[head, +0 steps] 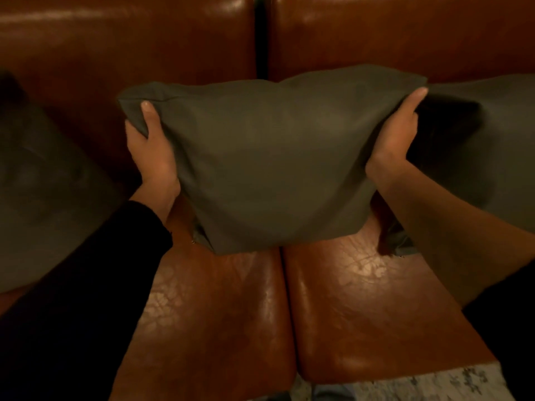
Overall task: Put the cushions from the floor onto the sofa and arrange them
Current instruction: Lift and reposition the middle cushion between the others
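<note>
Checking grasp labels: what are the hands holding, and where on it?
Both hold the middle grey cushion: the left hand grips its upper left corner, the right hand its upper right corner.

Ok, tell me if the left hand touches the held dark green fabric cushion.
Touching. The head view shows the left hand gripping the dark green fabric cushion by its left edge, thumb over its front.

I see bare seat [220,308] in front of the middle cushion [269,157], open from the near edge. Left cushion [43,183] sits apart from it, backrest [130,53] showing in the gap; right cushion [498,146] crowds the right hand [396,140], just beside it. Backrest closes off everything behind.
</note>
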`<state>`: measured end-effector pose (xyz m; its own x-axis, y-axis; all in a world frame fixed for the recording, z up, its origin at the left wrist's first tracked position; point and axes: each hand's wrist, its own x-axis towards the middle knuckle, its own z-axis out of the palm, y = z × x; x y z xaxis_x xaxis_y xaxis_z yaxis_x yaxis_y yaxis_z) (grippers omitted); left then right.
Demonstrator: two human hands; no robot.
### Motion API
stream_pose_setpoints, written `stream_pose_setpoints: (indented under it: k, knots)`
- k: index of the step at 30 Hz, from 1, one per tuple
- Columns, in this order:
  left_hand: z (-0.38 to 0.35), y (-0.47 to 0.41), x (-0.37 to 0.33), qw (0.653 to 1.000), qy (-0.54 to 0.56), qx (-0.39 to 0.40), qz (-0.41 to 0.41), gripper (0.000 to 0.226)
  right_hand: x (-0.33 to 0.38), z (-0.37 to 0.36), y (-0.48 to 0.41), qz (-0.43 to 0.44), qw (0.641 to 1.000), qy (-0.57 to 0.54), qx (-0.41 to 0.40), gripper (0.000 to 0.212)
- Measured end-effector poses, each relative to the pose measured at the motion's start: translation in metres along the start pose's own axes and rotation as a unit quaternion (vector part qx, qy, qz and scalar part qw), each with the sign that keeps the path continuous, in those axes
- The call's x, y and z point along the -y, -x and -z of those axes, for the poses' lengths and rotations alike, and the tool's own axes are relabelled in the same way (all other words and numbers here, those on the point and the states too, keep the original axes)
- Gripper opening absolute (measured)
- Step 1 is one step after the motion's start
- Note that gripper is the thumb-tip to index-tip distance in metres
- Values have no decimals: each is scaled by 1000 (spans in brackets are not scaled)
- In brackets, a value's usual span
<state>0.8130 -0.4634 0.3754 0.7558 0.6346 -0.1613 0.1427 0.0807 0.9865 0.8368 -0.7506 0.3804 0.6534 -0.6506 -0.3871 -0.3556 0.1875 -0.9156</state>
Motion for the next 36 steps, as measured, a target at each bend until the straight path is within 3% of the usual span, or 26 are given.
stream_pose_setpoints:
  k: [3,8,12,17,25,36]
  knots:
    - [2,-2,-10,999,25,-22,28,12,8,4,-6,-14,1000,-24,-3,64]
    - [-4,-6,-31,997,48,-62,-1,15,16,3,-9,70,996,-7,-62,24]
    - [-7,-23,-44,997,-31,-62,-46,22,22,-7,-13,89,993,27,-71,33]
    - [-7,-21,-17,988,-140,-53,40,54,4,-13,-8,81,991,86,-67,41]
    - [-6,-13,-12,977,-188,-98,-7,51,0,-8,-17,77,992,52,-80,45]
    - [-5,-12,-9,982,-171,-80,27,53,-4,-2,-23,55,995,74,-27,45]
